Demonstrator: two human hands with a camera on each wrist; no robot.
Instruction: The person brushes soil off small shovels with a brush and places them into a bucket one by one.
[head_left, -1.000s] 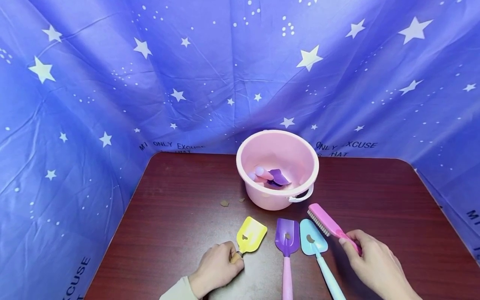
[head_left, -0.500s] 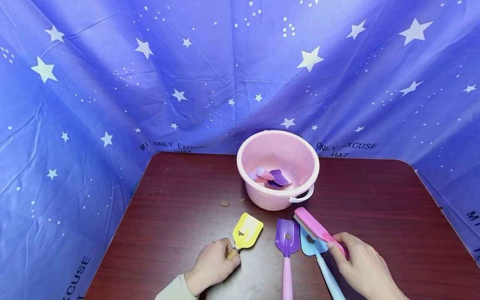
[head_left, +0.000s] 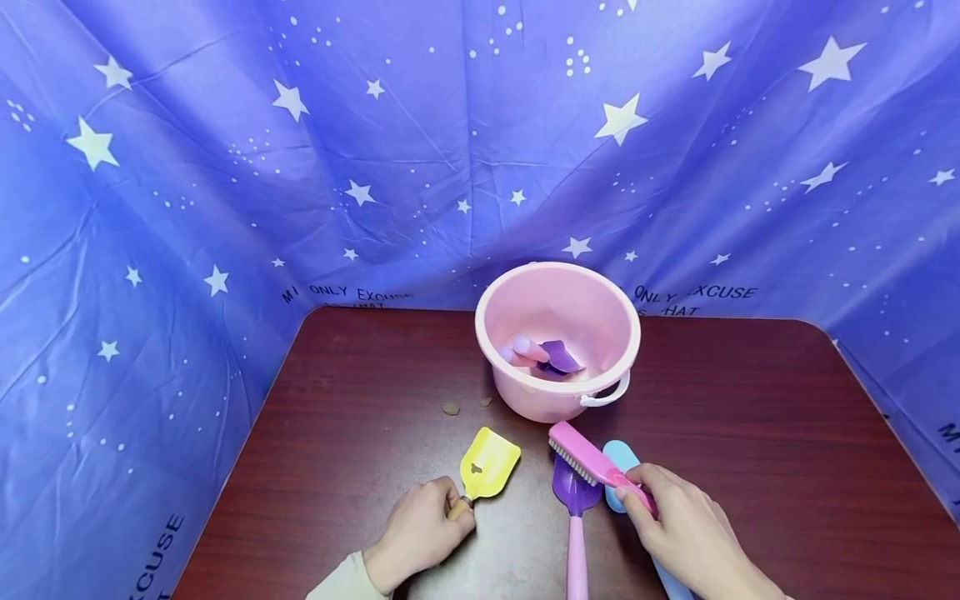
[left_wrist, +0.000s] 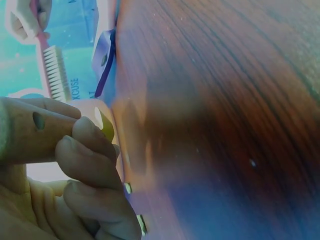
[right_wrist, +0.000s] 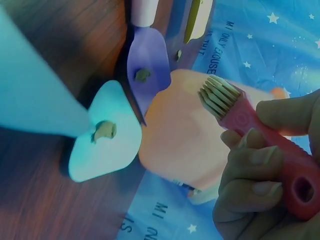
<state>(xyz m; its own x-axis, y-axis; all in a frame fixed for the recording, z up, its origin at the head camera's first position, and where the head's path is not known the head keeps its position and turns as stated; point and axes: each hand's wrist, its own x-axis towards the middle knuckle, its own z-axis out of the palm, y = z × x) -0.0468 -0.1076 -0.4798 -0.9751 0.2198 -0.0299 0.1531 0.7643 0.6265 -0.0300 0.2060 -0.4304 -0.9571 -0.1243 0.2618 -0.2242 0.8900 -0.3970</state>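
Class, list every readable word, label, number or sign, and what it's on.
"MI ONLY EXCUSE": curtain, left of bucket.
"ONLY": curtain, right of bucket.
"IS THAT": curtain, right wrist view.
"MI": curtain, same view.
"CUSE": curtain, lower left.
Other lettering: blurred or cut.
Scoops, brush: nothing readable.

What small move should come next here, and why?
Probably bring the brush left and down toward the two scraps on the table: the right hand holds it raised, and the left hand holds the yellow shovel near them, which might catch them.
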